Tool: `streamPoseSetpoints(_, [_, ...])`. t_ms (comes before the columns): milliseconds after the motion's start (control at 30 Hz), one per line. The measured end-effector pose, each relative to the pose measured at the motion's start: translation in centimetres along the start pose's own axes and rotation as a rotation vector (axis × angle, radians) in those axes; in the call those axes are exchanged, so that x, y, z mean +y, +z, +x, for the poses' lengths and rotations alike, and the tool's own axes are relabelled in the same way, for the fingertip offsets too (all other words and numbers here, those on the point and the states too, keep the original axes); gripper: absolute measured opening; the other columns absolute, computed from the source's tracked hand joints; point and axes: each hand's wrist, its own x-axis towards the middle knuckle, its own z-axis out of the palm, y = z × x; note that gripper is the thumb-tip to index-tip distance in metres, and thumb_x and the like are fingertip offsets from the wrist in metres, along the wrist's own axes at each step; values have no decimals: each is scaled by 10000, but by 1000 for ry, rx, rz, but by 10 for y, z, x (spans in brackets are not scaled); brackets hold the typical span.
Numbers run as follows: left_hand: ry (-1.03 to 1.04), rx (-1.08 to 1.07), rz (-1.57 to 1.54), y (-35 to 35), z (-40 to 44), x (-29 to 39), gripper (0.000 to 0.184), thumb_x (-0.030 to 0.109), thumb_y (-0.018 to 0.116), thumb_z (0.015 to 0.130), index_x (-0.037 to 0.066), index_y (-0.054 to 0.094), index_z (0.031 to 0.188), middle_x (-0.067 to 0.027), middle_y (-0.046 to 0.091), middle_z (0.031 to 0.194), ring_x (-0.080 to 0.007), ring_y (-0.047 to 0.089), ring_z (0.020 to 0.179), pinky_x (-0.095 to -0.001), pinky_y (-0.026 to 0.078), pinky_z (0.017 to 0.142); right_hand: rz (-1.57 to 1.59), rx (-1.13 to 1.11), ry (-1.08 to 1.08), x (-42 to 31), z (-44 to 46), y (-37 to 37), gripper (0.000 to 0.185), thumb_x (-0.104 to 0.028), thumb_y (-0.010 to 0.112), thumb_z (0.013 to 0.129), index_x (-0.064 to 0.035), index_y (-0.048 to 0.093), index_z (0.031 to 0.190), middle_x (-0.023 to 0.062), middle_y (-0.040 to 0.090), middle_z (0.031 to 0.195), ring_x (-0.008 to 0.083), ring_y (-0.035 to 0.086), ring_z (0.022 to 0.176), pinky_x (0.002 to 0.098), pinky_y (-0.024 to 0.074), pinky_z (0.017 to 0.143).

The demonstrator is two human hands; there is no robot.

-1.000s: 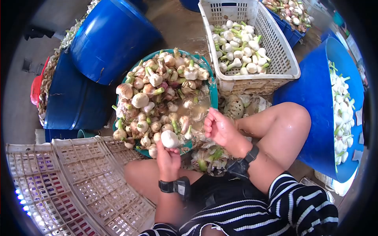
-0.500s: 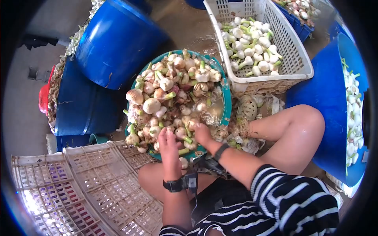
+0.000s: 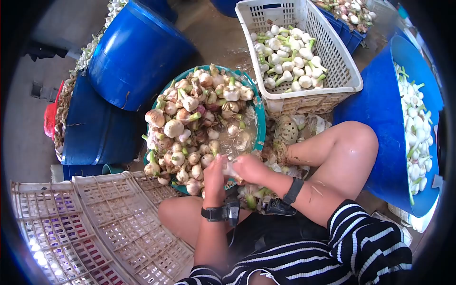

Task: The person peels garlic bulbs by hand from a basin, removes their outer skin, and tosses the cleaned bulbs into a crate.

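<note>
My left hand [image 3: 215, 179] and my right hand [image 3: 251, 169] meet at the near edge of a teal tub [image 3: 260, 121]. Between them is a pale garlic bulb [image 3: 231, 170], mostly covered by my fingers, which close on it from both sides. Just beyond lies a heap of unpeeled garlic bulbs [image 3: 178, 128], brownish and dirty with short green stems, filling much of the tub. Murky water [image 3: 237, 142] shows at the tub's right side.
A white crate [image 3: 313, 93] with cleaned garlic stands behind right. Blue barrels [image 3: 137, 54] rise at the left; a blue tub [image 3: 365, 118] of white garlic stands right. An overturned crate [image 3: 109, 213] lies front left. Peelings [image 3: 254, 194] litter the floor by my legs.
My left hand has gone from fingers stretched out to closed at the bulb. My right hand has drawn back from the heap to meet it. The whole view has shifted slightly.
</note>
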Motion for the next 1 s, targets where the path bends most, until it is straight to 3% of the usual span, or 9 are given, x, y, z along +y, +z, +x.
streamPoseSetpoints(100, [166, -33, 24, 2, -6, -7, 469, 380, 369, 936, -6, 509, 1163, -71, 583, 929, -134, 555, 783, -260, 448, 688, 755, -95, 405, 0, -3, 0, 347, -289, 386, 922, -13, 587, 858, 73, 562, 642, 145, 580, 570, 274, 445, 463])
streamPoseSetpoints(200, [157, -157, -119, 0, -8, 5, 463, 348, 378, 937, -2, 461, 1229, -78, 566, 988, -133, 544, 839, -257, 450, 730, 672, -21, 166, 17, -2, 6, 278, -223, 414, 909, -3, 581, 879, 79, 574, 670, 164, 581, 628, 294, 448, 515])
streamPoseSetpoints(267, [-143, -274, -65, -11, 1, 7, 434, 308, 375, 943, -6, 458, 1232, -122, 563, 1054, -155, 550, 916, -265, 449, 775, -174, 391, -632, 28, -1, 10, 198, -154, 478, 861, 7, 593, 858, 117, 578, 666, 181, 569, 610, 363, 448, 534])
streamPoseSetpoints(367, [-184, -397, 431, -5, -3, 19, 452, 334, 360, 946, 8, 425, 1252, -104, 575, 1045, -159, 570, 891, -295, 469, 745, -229, 405, -574, 24, -7, 2, 135, -103, 534, 805, 8, 595, 851, 154, 600, 732, 198, 573, 611, 369, 447, 556])
streamPoseSetpoints(467, [668, -269, 938, 15, -35, 14, 446, 136, 613, 797, -14, 467, 1191, -162, 512, 1174, -258, 513, 1036, -348, 403, 870, 299, 152, 262, 38, 17, -5, 149, -122, 530, 827, 6, 597, 865, 130, 620, 779, 195, 584, 630, 346, 450, 555])
streamPoseSetpoints(633, [1117, -218, 1288, 6, -35, 5, 466, 57, 670, 714, 11, 496, 1144, -164, 469, 1248, -329, 454, 1141, -392, 343, 967, 878, -150, 322, 32, 2, -33, 221, -239, 477, 900, -47, 581, 937, 52, 615, 814, 171, 584, 659, 326, 459, 554])
streamPoseSetpoints(733, [404, -189, 13, 7, -30, -10, 102, 65, 542, 843, 46, 559, 942, -116, 501, 1206, -271, 473, 1133, -391, 396, 931, 1183, -218, 191, 16, -10, -31, 238, -272, 439, 922, -71, 562, 952, 41, 600, 857, 148, 571, 707, 302, 455, 621])
streamPoseSetpoints(833, [223, -112, -817, 0, -22, -10, 148, 182, 538, 878, 72, 546, 977, -89, 542, 1151, -223, 510, 1080, -346, 427, 899, 1369, -225, 49, 6, -30, -30, 230, -246, 408, 938, -71, 557, 942, 36, 585, 920, 136, 557, 768, 290, 437, 722])
streamPoseSetpoints(1000, [-362, 120, -1293, -12, -12, -3, 295, 392, 493, 872, 109, 576, 886, 0, 597, 792, -139, 550, 721, -289, 473, 646, 925, 123, -221, -19, -74, -78, 203, -201, 430, 922, -30, 524, 864, 64, 574, 868, 164, 564, 780, 311, 465, 690])
